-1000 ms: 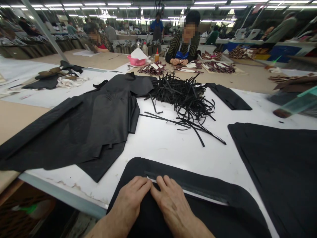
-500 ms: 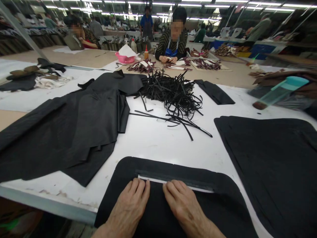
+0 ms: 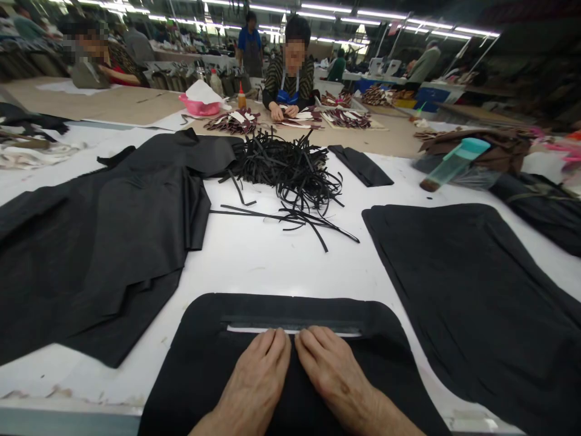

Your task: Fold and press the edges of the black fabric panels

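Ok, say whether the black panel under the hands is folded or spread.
Spread: the black panel shows both rounded far corners; its near edge is out of view.

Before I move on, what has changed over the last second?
The left hand and right hand have moved rightward along the long white slot in the smooth black panel, from its left end to around its middle. Both still touch the panel. The view has swung right. The tangled pile of thin black strips and the stacked black sheets at right lie as they were.
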The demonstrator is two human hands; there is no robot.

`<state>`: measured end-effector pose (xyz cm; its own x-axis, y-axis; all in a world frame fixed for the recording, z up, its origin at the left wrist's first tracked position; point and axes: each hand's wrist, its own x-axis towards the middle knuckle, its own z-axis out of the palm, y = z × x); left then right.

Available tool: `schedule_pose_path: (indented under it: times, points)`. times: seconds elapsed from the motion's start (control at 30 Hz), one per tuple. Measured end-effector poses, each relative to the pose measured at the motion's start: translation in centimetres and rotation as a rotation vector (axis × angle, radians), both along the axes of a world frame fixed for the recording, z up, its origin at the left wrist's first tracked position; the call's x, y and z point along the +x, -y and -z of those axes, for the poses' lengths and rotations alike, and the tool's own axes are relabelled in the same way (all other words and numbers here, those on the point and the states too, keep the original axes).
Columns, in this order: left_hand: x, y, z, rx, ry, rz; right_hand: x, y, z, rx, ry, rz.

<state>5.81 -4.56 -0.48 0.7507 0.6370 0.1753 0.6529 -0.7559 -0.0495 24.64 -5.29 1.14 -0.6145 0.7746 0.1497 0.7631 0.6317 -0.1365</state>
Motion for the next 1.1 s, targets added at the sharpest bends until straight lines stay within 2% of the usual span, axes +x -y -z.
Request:
schedule_pose_path:
  times: [0.13, 0.3, 0.5, 0.8, 0.97, 1.1]
  points:
    - [0.9, 0.1, 0.9, 0.014, 0.021, 0.025, 0.0, 0.1, 0.0, -0.052, -0.019, 0.025]
    - [1.1, 0.0, 0.0, -0.02, 0.038, -0.009, -0.1, -0.3, -0.1, -0.159, -0.052, 0.04]
    - [1.2, 0.6, -0.5, 0.001, -0.066, -0.027, 1.7, -0.1, -0.3, -0.084, 0.056, -0.051]
    - [3.6, 0.8, -2.3, -0.042, -0.186, -0.093, 6.9, 0.9, -1.1, -0.062, 0.09, -0.015]
    - [4.8, 0.6, -2.6, -0.074, -0.167, -0.137, 8.3, 1.5, -1.3, -0.029, 0.136, 0.006]
    - [6.0, 0.3, -2.1, -0.017, -0.065, -0.054, 8.0, 1.4, -1.3, -0.018, 0.174, 0.03]
